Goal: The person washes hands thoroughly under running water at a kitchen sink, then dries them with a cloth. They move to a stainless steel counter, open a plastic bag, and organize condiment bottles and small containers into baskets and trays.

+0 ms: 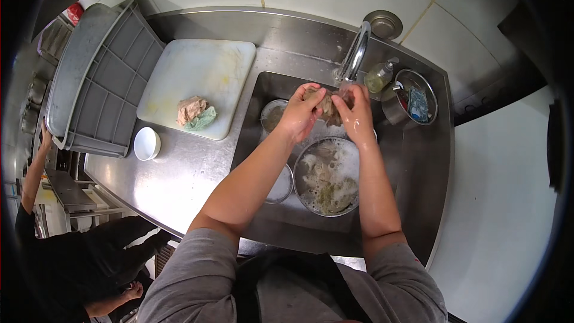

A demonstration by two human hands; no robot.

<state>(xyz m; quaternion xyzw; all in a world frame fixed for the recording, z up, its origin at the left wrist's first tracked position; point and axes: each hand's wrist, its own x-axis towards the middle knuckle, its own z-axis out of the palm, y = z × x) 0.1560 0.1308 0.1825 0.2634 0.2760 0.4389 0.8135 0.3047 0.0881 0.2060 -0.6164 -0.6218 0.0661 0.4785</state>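
Observation:
My left hand [305, 110] and my right hand [355, 114] together hold a wet brownish cloth [329, 106] just below the running chrome faucet [357, 51], over the steel sink [276, 229]. Below my hands a round metal pot [329, 177] holds foamy water with pale and greenish cloths in it. Two smaller round containers are partly hidden by my left arm, one with foam [279, 186], the other [272, 114] farther back. On the white cutting board [202, 72] lie a crumpled pinkish-beige cloth [190, 110] and a green one [202, 120].
A white bowl [147, 143] stands near a large grey plastic crate [112, 85] at the left. A soap pump bottle [379, 76] and a steel pot [410, 98] with a blue-green scrubber stand right of the faucet. A person in black [80, 264] is at the lower left.

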